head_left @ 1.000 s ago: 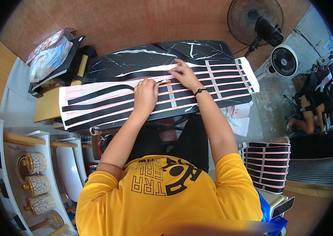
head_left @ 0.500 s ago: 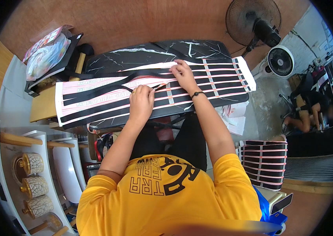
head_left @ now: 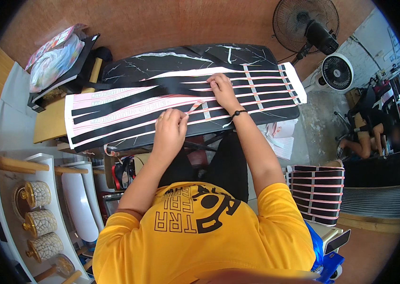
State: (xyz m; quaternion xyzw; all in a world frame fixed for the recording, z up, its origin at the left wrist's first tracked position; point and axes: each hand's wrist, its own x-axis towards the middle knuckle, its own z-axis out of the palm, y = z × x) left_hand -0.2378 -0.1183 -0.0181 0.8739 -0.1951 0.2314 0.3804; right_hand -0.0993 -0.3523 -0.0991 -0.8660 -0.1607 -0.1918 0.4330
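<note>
A long white sheet with pink lines (head_left: 70,124) lies across the black marbled table, with black straps (head_left: 119,105) laid lengthwise on it. Narrow cross strips of pale tape (head_left: 257,97) run over the straps at its right part. My left hand (head_left: 169,130), fingers bent together, pinches the near end of a loose tape strip (head_left: 194,107) that angles up from the sheet. Farther right, my right hand (head_left: 223,92) has its fingers curled and pressed onto a black strap; whether it grips the strap is hard to see. Several straps bunch and overlap left of it.
Behind the table's right end stand a black fan (head_left: 306,28) and a white fan (head_left: 337,72). A shelf with gold-lidded jars (head_left: 38,194) is at the left. Another strapped sheet (head_left: 316,194) sits at my right. A person (head_left: 375,128) crouches at the far right.
My left hand has drawn slightly down and toward me, lifting the tape end off the sheet. The black straps between my hands have shifted and lie closer together.
</note>
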